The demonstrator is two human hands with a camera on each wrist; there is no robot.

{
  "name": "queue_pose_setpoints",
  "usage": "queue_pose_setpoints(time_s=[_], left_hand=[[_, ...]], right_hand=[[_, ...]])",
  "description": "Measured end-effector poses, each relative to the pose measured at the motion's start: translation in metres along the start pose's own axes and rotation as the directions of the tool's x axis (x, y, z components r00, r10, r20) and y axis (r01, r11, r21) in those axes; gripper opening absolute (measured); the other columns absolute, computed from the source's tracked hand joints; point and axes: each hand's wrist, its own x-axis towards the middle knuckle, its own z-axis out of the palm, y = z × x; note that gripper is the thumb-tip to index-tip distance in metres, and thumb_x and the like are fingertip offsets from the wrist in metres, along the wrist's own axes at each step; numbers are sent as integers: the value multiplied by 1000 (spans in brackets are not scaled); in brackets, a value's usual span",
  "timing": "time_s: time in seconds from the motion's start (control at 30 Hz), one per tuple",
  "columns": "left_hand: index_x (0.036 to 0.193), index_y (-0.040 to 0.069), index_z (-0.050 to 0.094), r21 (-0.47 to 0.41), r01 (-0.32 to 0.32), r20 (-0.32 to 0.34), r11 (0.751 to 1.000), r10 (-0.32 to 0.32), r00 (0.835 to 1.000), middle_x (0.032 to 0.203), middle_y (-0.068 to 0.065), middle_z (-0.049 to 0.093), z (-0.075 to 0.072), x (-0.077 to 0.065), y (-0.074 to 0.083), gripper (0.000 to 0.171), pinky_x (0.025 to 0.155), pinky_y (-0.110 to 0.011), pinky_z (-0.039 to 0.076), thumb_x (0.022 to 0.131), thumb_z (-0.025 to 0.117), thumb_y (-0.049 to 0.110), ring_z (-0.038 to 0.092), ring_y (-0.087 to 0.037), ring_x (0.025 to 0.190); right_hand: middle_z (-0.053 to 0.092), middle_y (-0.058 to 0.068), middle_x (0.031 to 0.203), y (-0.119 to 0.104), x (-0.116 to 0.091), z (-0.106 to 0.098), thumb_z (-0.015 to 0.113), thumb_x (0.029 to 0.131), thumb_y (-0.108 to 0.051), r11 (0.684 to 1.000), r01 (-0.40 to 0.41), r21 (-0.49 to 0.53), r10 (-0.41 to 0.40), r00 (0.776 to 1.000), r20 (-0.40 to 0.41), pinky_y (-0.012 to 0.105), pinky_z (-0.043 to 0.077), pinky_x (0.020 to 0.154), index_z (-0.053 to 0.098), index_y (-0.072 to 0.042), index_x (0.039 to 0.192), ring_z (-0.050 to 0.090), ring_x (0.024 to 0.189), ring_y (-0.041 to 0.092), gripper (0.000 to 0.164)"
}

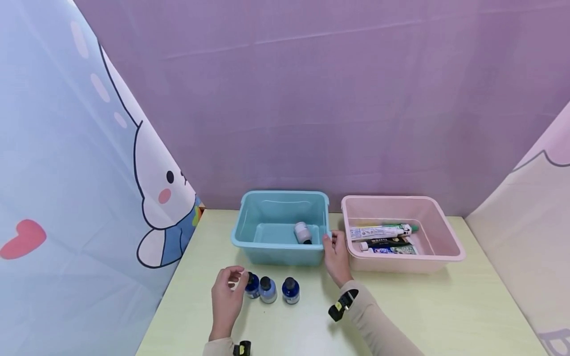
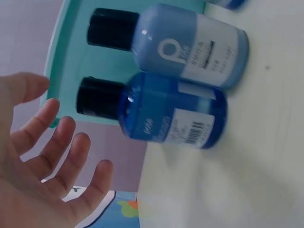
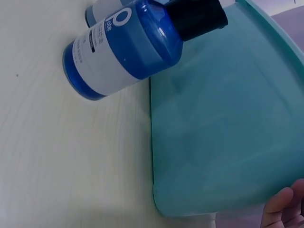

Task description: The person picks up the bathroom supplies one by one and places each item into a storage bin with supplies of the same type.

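Just beside the loosely spread left hand (image 1: 227,299), three upright bottles (image 1: 268,291); right hand (image 1: 337,258) gripping one teal basket (image 1: 280,255).

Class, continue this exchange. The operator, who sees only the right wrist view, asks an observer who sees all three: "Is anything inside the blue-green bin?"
Observer: Yes, one whitish bottle lies on its side in the blue-green bin.
Operator: I can make out two bottles in front of it. Is that all of them?
Observer: No, three stand there: a light blue bottle between two dark blue bottles.
Operator: And what is to the right of the bin?
Observer: A pink bin with tubes lying inside.
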Motion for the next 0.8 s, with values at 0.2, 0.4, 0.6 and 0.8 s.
queue_pose_setpoints(time_s=[0.2, 0.4, 0.6, 0.8], left_hand=[[112, 13, 71, 37, 21, 61, 999, -23, 998, 100, -1, 65, 3, -1, -8, 22, 80, -34, 51, 92, 77, 20, 60, -16, 89], [120, 11, 70, 49, 50, 98, 998, -54, 994, 102, -3, 64, 6, -3, -15, 30, 78, -31, 49, 94, 76, 25, 61, -19, 91], [123, 11, 69, 62, 55, 106, 997, -62, 992, 105, -5, 66, 8, -5, -19, 33, 76, -28, 49, 94, 75, 26, 61, -15, 89], [125, 12, 68, 74, 76, 121, 994, -84, 989, 110, -5, 66, 10, -5, -22, 36, 79, -32, 50, 92, 77, 24, 61, -17, 92]], right_hand=[[56, 17, 118, 0, 2, -1, 44, 110, -29, 1000, -7, 12, 7, 999, 32, 28, 48, 82, 43, -5, 133, 55, 99, 21, 33], [57, 15, 117, 3, 3, -1, 44, 110, -30, 1000, -8, 10, 8, 999, 34, 27, 49, 81, 43, -7, 132, 55, 98, 21, 32], [57, 15, 114, 6, 3, 0, 45, 110, -28, 1000, 9, 18, -9, 999, 30, 28, 48, 80, 44, -7, 131, 54, 96, 21, 30], [58, 16, 115, 7, 2, -1, 45, 110, -28, 1000, 9, 28, -10, 999, 33, 30, 49, 82, 44, -8, 132, 54, 97, 22, 29]])
